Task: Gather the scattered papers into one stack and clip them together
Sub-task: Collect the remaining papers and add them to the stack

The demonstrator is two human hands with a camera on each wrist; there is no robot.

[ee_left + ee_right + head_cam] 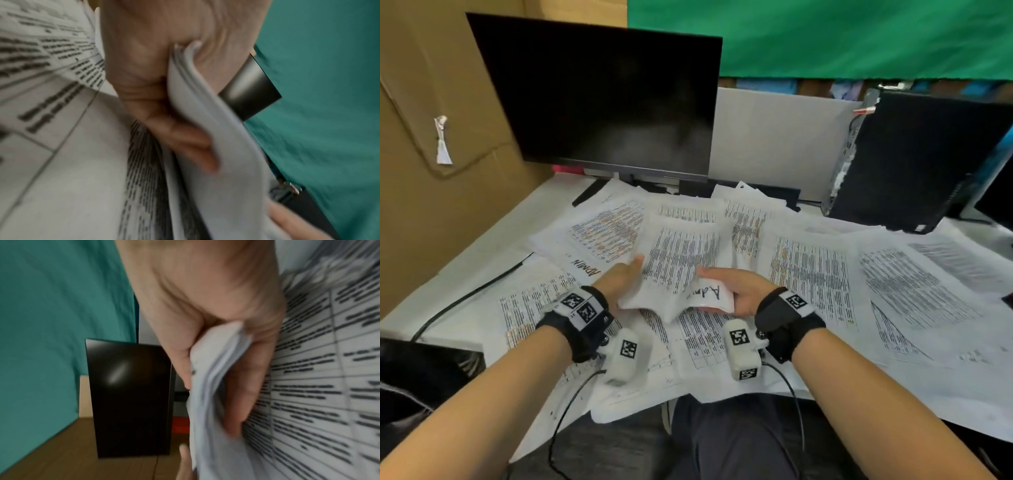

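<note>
A bundle of printed papers is held up just above the desk at the centre, sagging in the middle. My left hand grips its left edge, thumb on top and fingers under the sheets. My right hand grips the right edge the same way, over a sheet with handwritten letters. Many more printed sheets lie scattered flat over the desk, some overlapping. I see no clip in any view.
A black monitor stands at the back of the desk, a black computer case at the back right. Cardboard walls the left side. A black cable crosses the desk at the left. Some sheets overhang the front edge.
</note>
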